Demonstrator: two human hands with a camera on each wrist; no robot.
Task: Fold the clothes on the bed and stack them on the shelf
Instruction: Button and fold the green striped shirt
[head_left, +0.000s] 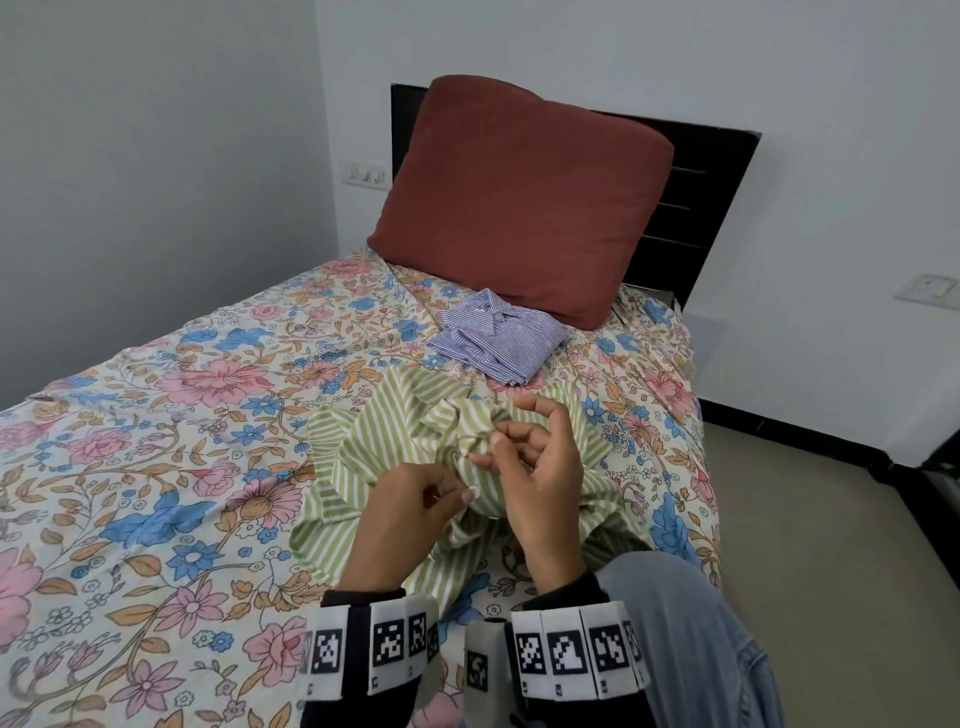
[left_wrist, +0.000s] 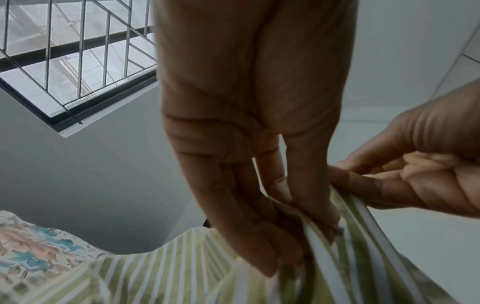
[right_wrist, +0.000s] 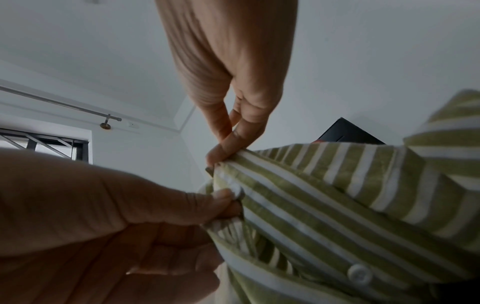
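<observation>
Looking down from the head view, the green striped shirt (head_left: 415, 447) lies bunched on the bed (head_left: 156, 415), close to the person's lap, and both hands are on it at its raised middle. The left hand (head_left: 415, 499) pinches a bit of the cloth between thumb and fingertips; the right hand (head_left: 540, 457), just beside it, pinches the same ridge with thumb and forefinger, the other fingers fanned upward. Further up the bed a blue striped shirt (head_left: 498, 338) sits folded, right in front of a rust-red pillow (head_left: 524, 197) that leans on the dark headboard (head_left: 706, 197). Over to the left wrist view: the left hand (left_wrist: 259, 164) points down, fingers curled onto a fold of the green striped shirt (left_wrist: 155, 267), while the right hand (left_wrist: 428, 174) comes in from the side and nips the same edge. A barred window (left_wrist: 78, 51) shows behind. Now the right wrist view: the right hand (right_wrist: 228, 82) pinches the shirt's edge, finger and thumb tight together, and the left hand (right_wrist: 116, 216) grips just below it, thumb pressed by a white button (right_wrist: 237, 190). Another button shows lower on the green striped shirt (right_wrist: 337, 195).
</observation>
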